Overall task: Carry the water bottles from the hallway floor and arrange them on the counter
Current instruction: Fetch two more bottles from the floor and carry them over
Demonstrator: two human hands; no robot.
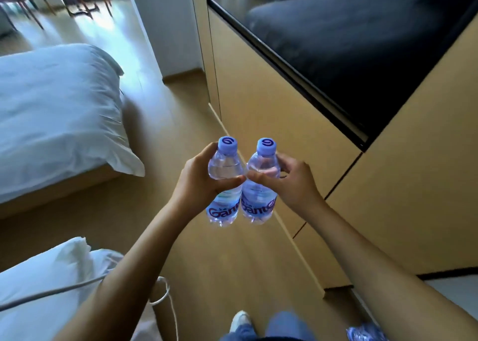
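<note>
Bare forearms lead to left hand [200, 179] and right hand [289, 183], each grip wrapping one clear plastic blue-capped water bottle [224, 183], [260, 183], upright, touching, above hallway floor [232, 263]; counter unseen.

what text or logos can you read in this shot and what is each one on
"Gant", cut off at the bottle's edge: label of the left bottle, held by the left hand.
"ant", first letter hidden, rest cut off: label of the right bottle, held by the right hand.
A swirl mark like a "G" or "9": on each purple cap.
Smaller label print: too blurred to read.
</note>
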